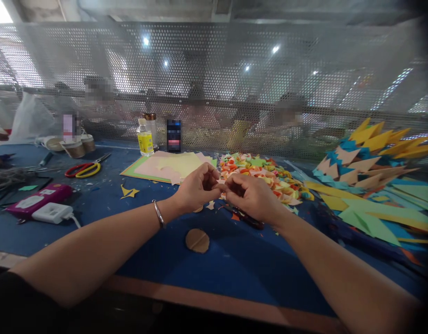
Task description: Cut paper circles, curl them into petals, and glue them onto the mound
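My left hand (197,188), with a silver bangle at the wrist, and my right hand (252,197) meet above the blue table. Both have thumb and fingers pinched together, fingertips nearly touching. Whatever they hold between them is too small and too covered to name. Below them lies a round brown cardboard disc (197,240) with a crease across it. A dark-handled tool (250,220) lies partly under my right hand. Just beyond is a heap of small cut paper pieces (269,174) in orange, yellow, pink and green. Coloured paper sheets (147,168) lie behind my left hand.
Red-and-yellow-handled scissors (88,169) and a magenta power strip (43,199) lie left. A bottle (144,139) and a phone (174,136) stand at the back before a perforated metal screen (214,60). Right are spiky folded-paper pieces (356,164) and a dark blue tool (360,239).
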Demonstrator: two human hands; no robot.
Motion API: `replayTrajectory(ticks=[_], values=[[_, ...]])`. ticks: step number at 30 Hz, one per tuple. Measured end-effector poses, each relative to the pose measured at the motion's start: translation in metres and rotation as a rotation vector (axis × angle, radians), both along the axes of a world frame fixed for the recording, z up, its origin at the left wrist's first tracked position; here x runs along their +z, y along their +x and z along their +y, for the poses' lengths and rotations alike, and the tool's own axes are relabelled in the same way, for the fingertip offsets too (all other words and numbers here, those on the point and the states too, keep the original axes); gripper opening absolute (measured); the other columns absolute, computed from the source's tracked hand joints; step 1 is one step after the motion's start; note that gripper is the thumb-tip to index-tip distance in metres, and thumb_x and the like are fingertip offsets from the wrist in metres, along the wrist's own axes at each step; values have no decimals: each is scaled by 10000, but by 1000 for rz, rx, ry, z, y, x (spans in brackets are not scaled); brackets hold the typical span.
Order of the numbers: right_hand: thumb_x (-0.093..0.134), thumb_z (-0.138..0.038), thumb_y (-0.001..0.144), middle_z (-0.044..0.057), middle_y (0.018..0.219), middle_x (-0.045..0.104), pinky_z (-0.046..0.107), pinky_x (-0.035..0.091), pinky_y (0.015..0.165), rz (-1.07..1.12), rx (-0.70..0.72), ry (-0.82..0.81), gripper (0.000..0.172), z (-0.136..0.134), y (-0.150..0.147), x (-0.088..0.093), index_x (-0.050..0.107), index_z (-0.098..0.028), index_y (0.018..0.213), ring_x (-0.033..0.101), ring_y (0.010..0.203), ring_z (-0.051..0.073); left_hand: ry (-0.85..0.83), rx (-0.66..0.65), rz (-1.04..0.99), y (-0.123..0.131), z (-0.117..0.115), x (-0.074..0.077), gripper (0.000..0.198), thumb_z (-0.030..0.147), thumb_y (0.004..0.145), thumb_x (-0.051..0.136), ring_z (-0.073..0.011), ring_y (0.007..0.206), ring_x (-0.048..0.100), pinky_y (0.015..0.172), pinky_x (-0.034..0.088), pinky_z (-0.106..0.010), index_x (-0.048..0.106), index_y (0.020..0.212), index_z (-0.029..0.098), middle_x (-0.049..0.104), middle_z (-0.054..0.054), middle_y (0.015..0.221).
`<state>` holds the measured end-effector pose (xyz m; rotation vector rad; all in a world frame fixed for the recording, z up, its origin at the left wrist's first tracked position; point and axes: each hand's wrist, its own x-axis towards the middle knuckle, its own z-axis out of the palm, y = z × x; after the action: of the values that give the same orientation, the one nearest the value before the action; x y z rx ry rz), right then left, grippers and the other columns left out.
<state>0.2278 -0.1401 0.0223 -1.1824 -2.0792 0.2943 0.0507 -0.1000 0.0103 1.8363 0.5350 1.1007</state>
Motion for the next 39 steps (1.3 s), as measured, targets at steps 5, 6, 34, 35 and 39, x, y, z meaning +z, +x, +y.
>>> replayTrajectory(ticks=[5, 6, 34, 35, 39], values=[[567, -239, 779, -39, 586, 488, 241, 335, 506, -38, 21, -19, 102, 0, -2, 1, 515, -195, 703, 426, 531, 105, 64, 31, 64, -1, -2, 0, 271, 126, 681, 603, -57, 539, 392, 514, 307, -211, 409, 858, 195, 412, 86, 620], [570, -237, 776, -41, 584, 488, 241, 335, 505, -44, 23, -21, 99, 0, -2, 1, 516, -195, 705, 426, 530, 105, 73, 49, 82, -1, -3, 0, 267, 125, 680, 598, -58, 537, 391, 512, 305, -211, 409, 855, 195, 409, 87, 616], [554, -258, 772, -19, 601, 562, 253, 333, 532, -287, 26, -76, 116, 5, 5, -1, 511, -196, 684, 505, 550, 120, 61, 2, 338, -8, 8, 1, 211, 193, 749, 653, -92, 563, 533, 547, 411, -224, 624, 952, 141, 597, 24, 621], [556, -252, 768, -19, 603, 564, 252, 330, 528, -295, 20, -77, 104, 6, 6, 0, 520, -196, 688, 503, 551, 120, 60, 7, 361, -8, 10, 2, 188, 191, 744, 658, -92, 560, 531, 546, 408, -222, 649, 925, 139, 604, 21, 616], [564, -238, 760, -24, 600, 551, 250, 329, 522, -285, -55, -25, 63, 8, 14, 2, 553, -196, 714, 490, 544, 120, -95, 44, 288, -10, 12, 2, 77, 172, 716, 689, -101, 632, 583, 626, 447, -234, 681, 776, 124, 673, -22, 700]])
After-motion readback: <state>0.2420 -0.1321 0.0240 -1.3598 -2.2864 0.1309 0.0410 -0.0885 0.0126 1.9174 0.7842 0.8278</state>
